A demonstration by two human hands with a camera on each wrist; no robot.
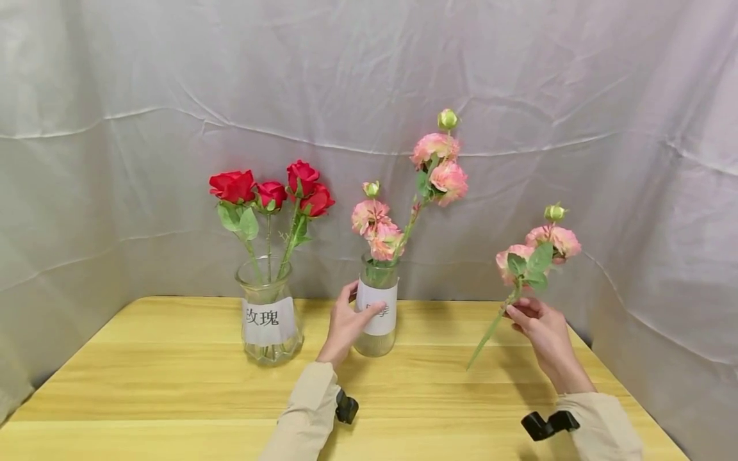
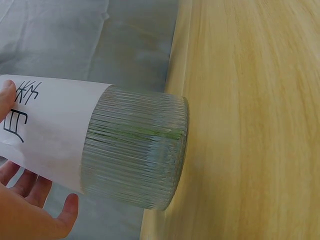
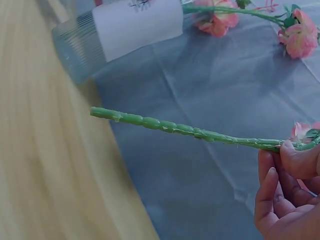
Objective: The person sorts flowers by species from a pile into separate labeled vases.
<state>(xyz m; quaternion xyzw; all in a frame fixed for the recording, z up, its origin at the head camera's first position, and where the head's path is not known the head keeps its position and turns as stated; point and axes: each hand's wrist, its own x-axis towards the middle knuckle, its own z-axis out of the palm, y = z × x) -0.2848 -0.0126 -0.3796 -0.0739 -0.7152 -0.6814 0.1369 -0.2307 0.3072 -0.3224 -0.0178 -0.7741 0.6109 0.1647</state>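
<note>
My left hand (image 1: 347, 323) grips a ribbed glass vase (image 2: 137, 145) from its left side, thumb across the white paper label (image 1: 377, 307) and fingers around the back. Two stems of pink flowers (image 1: 438, 169) with green buds stand in this vase, one rising higher and leaning right. To the right, my right hand (image 1: 542, 333) pinches another pink flower stem (image 3: 170, 126) between thumb and fingers just below its leaves. That stem slants down to the left above the table, its blooms (image 1: 553, 242) and bud at the top.
A second glass vase (image 1: 270, 355), labelled with black characters, holds several red roses (image 1: 232, 187) at the left. Both vases stand on a wooden table (image 1: 173, 384) near its back edge. Grey cloth (image 1: 323, 77) hangs behind and at the sides.
</note>
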